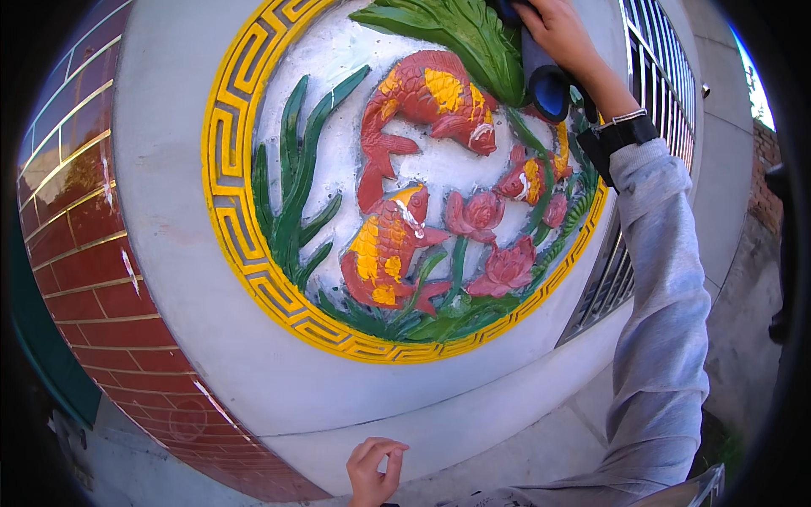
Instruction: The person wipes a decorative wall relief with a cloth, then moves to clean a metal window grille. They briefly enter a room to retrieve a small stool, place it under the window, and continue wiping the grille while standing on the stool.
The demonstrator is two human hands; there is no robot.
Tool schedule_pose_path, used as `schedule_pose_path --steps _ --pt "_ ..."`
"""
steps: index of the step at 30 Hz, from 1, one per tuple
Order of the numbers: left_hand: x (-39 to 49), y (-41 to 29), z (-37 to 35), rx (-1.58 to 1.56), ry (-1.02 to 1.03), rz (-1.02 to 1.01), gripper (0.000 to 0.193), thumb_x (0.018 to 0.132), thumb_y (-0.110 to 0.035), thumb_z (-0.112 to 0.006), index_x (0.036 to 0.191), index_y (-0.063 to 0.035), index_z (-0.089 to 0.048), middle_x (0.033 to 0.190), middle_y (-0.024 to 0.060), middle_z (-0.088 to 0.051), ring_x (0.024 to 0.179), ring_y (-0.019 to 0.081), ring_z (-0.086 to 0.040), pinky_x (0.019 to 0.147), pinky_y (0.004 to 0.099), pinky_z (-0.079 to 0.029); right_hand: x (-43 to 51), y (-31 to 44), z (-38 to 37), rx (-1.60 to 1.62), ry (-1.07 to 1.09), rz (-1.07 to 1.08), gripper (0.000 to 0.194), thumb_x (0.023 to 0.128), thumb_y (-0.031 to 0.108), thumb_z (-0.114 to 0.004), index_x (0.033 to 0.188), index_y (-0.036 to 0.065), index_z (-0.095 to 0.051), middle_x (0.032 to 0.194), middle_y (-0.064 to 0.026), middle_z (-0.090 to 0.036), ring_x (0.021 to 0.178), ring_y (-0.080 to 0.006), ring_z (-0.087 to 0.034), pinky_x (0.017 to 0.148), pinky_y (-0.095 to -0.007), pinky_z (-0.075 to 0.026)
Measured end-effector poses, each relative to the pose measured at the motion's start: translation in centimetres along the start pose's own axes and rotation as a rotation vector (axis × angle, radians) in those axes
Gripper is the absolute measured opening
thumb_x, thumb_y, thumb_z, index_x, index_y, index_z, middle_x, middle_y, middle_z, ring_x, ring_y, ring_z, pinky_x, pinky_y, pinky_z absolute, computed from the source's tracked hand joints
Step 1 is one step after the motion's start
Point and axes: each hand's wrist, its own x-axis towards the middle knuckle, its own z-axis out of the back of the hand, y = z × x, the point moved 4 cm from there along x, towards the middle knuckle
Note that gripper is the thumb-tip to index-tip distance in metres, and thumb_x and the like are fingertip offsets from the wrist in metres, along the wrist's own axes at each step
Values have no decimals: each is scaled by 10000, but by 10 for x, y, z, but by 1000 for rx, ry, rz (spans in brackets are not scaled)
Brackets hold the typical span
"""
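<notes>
My right hand (561, 28) reaches up at the top right and grips a dark tube-like item (546, 82) with a blue inside, its upper part cut off by the picture's edge. That item lies over a painted round wall relief, beside its large green leaf (462, 41). The relief shows red and yellow fish (437, 95), pink lotus flowers (504, 266) and green water plants, within a yellow fretwork border (228, 146). My left hand (375, 469) is low at the bottom centre, in front of the pale wall, fingers curled with thumb near fingertips, holding nothing visible.
Dark red tiles (101, 266) with gold joints cover the wall's left side. A barred metal window (662, 70) lies behind my right forearm. Paved ground (545, 450) runs along the wall's foot. A brick wall (765, 177) stands at the far right.
</notes>
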Motion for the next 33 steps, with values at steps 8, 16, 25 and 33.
schedule_pose_path --steps 8,16,25,33 --pt "6 2 -45 43 148 -30 64 909 -32 -652 952 -37 -699 908 118 -693 822 273 -670 732 345 -535 -223 -4 41 -224 27 -301 489 892 -45 -587 1328 171 -635 1255 -194 -542 1150 -375 -549 1008 -410 -435" --pt "7 -1 -81 57 246 -92 64 876 -50 -689 891 -94 -733 838 60 -699 703 209 -662 641 298 -509 -265 56 77 77 178 -456 430 887 -110 -510 1226 98 -674 1153 -180 -540 1067 -340 -590 949 -355 -463" --pt "-10 -4 -79 97 212 -4 73 875 -52 -689 904 -101 -734 815 60 -704 689 217 -661 634 309 -503 -42 95 -3 294 -1 140 480 885 6 -599 1348 133 -597 1343 -185 -503 1235 -363 -499 1042 -405 -398" --pt "-8 4 -80 153 176 28 51 870 -76 -703 895 -115 -723 781 32 -691 636 216 -638 571 320 -478 -50 106 -24 363 122 373 346 875 98 -690 1216 155 -702 1293 -128 -556 1140 -328 -513 990 -417 -412"
